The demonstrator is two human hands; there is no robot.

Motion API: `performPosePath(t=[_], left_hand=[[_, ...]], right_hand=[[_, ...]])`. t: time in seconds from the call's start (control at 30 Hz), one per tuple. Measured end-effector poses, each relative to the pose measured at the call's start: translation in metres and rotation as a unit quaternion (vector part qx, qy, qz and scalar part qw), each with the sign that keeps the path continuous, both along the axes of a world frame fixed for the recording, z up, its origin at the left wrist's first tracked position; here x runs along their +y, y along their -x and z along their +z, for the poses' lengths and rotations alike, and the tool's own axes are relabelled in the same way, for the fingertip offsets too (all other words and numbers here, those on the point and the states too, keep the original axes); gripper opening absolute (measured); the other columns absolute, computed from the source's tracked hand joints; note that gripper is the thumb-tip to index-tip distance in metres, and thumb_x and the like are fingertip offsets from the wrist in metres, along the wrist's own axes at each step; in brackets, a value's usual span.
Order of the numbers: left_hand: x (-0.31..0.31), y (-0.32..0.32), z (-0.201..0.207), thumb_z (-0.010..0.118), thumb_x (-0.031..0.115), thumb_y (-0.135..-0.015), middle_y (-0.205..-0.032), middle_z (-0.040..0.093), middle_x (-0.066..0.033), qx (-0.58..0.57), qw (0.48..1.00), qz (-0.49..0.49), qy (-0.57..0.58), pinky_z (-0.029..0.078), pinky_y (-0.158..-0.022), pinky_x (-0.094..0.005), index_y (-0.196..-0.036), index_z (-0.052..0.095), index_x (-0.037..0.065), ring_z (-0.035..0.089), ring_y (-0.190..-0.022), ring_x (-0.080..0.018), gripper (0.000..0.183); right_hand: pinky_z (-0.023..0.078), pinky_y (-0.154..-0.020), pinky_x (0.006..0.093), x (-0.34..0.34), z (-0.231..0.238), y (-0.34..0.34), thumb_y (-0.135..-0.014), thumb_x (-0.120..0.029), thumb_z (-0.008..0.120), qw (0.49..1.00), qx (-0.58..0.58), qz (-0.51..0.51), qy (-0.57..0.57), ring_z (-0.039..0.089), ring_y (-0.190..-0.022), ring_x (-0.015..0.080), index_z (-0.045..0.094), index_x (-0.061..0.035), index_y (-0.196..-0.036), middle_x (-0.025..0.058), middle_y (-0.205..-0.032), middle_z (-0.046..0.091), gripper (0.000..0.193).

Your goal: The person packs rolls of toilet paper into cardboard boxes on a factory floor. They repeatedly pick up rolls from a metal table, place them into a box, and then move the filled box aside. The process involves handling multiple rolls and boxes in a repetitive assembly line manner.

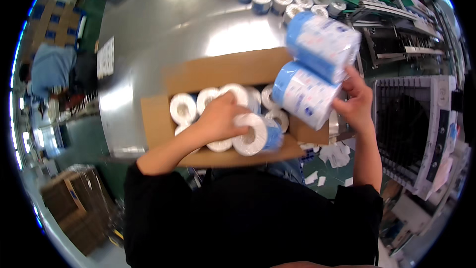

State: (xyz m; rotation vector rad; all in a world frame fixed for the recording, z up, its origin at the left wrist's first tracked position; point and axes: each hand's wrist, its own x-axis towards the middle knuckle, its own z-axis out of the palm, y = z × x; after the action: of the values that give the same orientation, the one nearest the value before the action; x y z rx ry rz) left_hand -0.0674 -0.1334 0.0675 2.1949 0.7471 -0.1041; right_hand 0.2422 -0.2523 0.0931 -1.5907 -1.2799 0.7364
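Note:
An open cardboard box [225,72] stands before me at the table's near edge, with several white toilet rolls [183,109] standing in it, ends up. My left hand [218,118] reaches over the box, its thumb and fingers closed on a toilet roll [250,136] that is tilted so its blue wrapper faces right. Another roll's end touches its fingertips. Above the box's right end my right hand [354,100] grips two wrapped toilet rolls at once, an upper one [325,42] and a lower one [307,94]. Their wrappers are blue and white. Motion blurs the upper one.
More wrapped rolls [281,0] stand grouped at the far right of the metal table [144,25]. Machine frames [391,15] and a grey rack [406,129] flank the right side. Paper scraps [334,155] litter the floor. A person in blue [52,69] is far left, stacked cartons [77,208] lower left.

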Motion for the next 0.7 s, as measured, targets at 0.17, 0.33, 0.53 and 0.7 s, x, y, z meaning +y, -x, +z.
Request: performPosePath(t=[0.17,0.33,0.53,0.7], left_hand=[[-0.046,0.002,-0.086,0.069,0.018,-0.068,-0.101,0.051,-0.011,0.059,0.946,-0.109,-0.3,0.038,-0.081,-0.0392,-0.084,0.073,0.015,0.044,-0.108,-0.0306,0.017],[-0.049,-0.002,-0.087,0.07,0.022,-0.071,-0.11,0.051,-0.0133,0.048,0.951,-0.178,-0.247,0.038,-0.085,-0.041,-0.098,0.072,0.017,0.044,-0.112,-0.0301,0.028],[-0.003,0.104,-0.044,0.074,0.02,-0.077,-0.139,0.041,-0.0202,-0.071,0.99,0.088,-0.08,0.037,-0.103,-0.0452,-0.13,0.054,0.015,0.04,-0.128,-0.036,0.057],[-0.009,0.233,-0.056,0.075,0.027,-0.076,-0.125,0.054,-0.0225,0.145,0.845,0.451,-0.249,0.046,-0.094,-0.0407,-0.133,0.046,0.007,0.053,-0.117,-0.0334,0.068]], right_hand=[[0.053,-0.072,0.0394,-0.025,0.012,0.08,-0.068,-0.011,0.072,0.924,-0.229,0.207,0.223,0.066,-0.079,0.0362,0.051,-0.0061,-0.129,0.0237,-0.083,0.064,0.065],[0.051,-0.074,0.047,-0.027,-0.072,0.099,-0.069,-0.009,0.067,0.873,-0.317,0.251,0.271,0.063,-0.082,0.0399,0.045,-0.0006,-0.126,0.0242,-0.08,0.064,0.061],[0.05,-0.075,0.0462,-0.04,-0.075,0.096,-0.075,-0.016,0.069,0.936,-0.294,0.065,0.181,0.062,-0.085,0.0375,0.055,-0.0037,-0.116,0.0209,-0.089,0.065,0.045],[0.048,-0.067,0.0332,-0.059,-0.093,0.003,-0.076,-0.031,0.077,0.919,-0.302,-0.212,0.136,0.059,-0.074,0.0202,0.058,0.0007,-0.098,0.0077,-0.082,0.061,0.043]])
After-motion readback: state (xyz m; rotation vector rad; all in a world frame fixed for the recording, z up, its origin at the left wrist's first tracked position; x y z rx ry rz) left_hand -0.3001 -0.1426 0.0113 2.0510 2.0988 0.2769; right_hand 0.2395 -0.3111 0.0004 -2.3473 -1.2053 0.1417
